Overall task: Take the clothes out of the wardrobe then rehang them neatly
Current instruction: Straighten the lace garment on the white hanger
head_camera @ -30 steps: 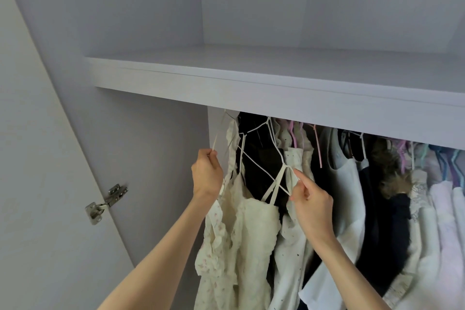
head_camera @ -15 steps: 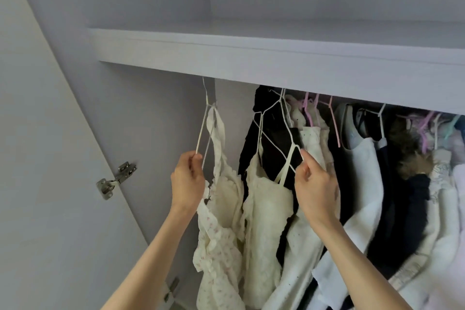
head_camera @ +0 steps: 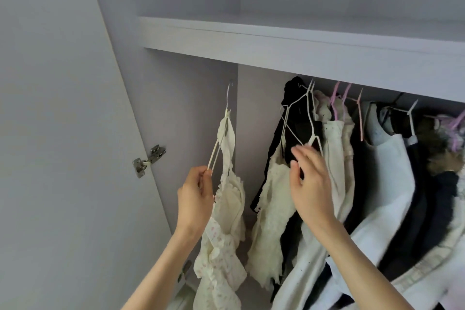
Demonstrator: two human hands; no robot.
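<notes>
Left hand (head_camera: 195, 199) pinching white hanger (head_camera: 218, 145); right hand (head_camera: 310, 181) loose-fingered beside clothes (head_camera: 334, 158).

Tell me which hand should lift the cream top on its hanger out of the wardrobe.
Left. The left hand already pinches the white hanger carrying the cream top, pulled clear of the other clothes. The right hand is open at the lace top, gripping nothing.

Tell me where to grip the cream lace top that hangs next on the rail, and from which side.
Take the white wire hanger at its neck just under the hook, coming from the left, where the gap beside the floral top leaves room. The cream lace top is loose and ragged, so pulling the cloth would probably slip it off. The right hand is nearest.
</notes>
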